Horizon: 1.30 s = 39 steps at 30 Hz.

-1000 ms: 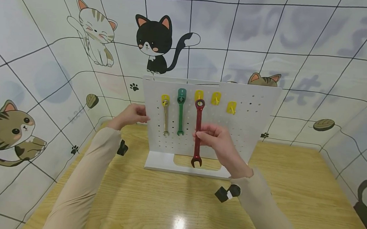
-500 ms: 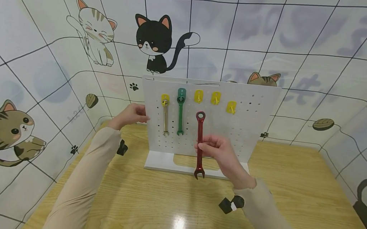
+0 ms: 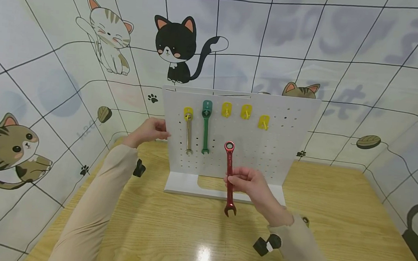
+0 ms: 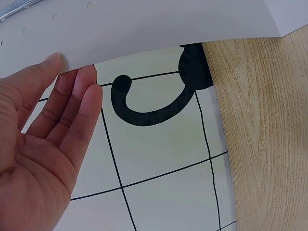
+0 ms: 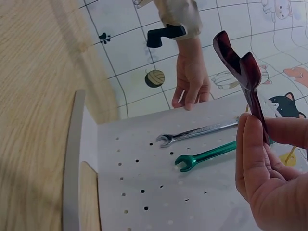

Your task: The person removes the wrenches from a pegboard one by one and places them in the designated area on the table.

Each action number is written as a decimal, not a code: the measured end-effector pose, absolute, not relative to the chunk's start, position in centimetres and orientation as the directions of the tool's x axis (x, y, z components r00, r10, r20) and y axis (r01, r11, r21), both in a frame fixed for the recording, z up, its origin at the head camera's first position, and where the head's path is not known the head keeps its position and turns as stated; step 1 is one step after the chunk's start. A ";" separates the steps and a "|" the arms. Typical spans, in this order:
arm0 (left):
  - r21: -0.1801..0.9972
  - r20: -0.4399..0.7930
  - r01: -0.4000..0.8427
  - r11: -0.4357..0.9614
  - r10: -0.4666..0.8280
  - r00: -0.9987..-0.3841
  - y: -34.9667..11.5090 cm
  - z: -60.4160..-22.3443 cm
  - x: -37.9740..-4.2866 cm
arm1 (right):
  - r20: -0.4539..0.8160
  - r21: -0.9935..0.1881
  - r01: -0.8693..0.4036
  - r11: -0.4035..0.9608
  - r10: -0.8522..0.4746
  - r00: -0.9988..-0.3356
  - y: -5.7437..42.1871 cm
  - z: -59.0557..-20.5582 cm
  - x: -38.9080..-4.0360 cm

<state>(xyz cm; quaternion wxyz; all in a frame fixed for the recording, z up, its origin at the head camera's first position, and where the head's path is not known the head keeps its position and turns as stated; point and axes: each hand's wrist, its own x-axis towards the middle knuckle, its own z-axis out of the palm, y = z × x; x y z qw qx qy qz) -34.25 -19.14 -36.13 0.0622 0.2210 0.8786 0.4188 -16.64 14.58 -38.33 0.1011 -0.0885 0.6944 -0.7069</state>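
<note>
My right hand (image 3: 252,187) pinches a red combination wrench (image 3: 230,169) by its shank, in front of the white pegboard (image 3: 259,151) and apart from it. The ring end points up, the open jaw down. My left hand (image 3: 150,132) holds the pegboard's left edge; in the left wrist view its thumb (image 4: 50,60) lies on the front face and the fingers reach behind. A silver wrench (image 3: 188,135) and a green wrench (image 3: 205,134) hang on the board, from a yellow and a green hook (image 3: 207,105).
Several yellow hooks, one of them a bare yellow hook (image 3: 226,109), line the board's upper part. The pegboard's white base (image 3: 182,183) rests on a wooden table (image 3: 171,230). Beside my right sleeve a small, mostly hidden object (image 3: 305,221) shows. A cat-patterned wall covering (image 3: 275,41) stands behind.
The red wrench has come off its yellow hook and moved down and towards me in my right hand. My left hand stays at the board's edge.
</note>
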 end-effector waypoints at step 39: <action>0.764 0.085 0.350 0.543 0.452 -0.888 -19.2 -36.2 -34.2 | -0.131 -0.990 0.117 0.081 -0.184 -0.974 21.3 -43.9 -12.1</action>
